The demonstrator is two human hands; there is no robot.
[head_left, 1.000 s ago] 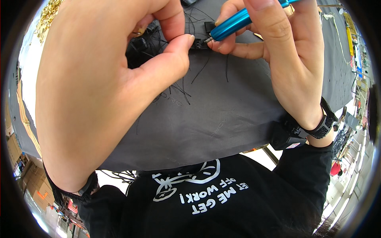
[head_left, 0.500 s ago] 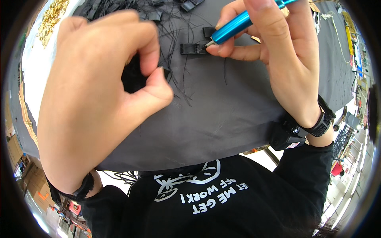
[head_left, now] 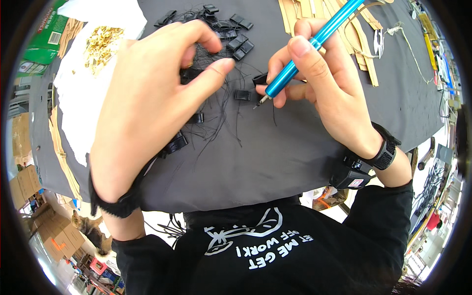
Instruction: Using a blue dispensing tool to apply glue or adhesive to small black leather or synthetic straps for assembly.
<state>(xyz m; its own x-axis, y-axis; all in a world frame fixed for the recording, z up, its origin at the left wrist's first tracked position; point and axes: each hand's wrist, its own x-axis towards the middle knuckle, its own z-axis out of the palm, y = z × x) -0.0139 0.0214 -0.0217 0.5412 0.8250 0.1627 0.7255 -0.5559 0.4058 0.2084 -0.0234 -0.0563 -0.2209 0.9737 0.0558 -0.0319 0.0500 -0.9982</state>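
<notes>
My right hand (head_left: 324, 73) grips a blue pen-shaped tool (head_left: 314, 49) with a thin metal tip pointing down-left. The tip stands just right of a small black strap loop (head_left: 242, 95) on the dark cloth, apart from it. Another black loop (head_left: 259, 78) lies against the fingers of this hand. On the left, my left hand (head_left: 152, 88) is open over the cloth, thumb and forefinger apart and nothing visible between them. Its other fingers are partly hidden. Loose black threads (head_left: 221, 108) trail between my hands, and several black loops (head_left: 240, 46) lie beyond.
Gold metal pieces (head_left: 101, 46) lie on a white sheet (head_left: 73, 103) at the left, near a green box (head_left: 44, 42). Tan zipper strips (head_left: 366, 64) spread at the far right. More black loops (head_left: 174, 143) lie beside my left wrist. A furry animal (head_left: 91, 231) is on the floor, lower left.
The view has shifted, showing more of the table. My left thumb and forefinger have spread apart. The tool's tip has come off the black loop it was touching.
</notes>
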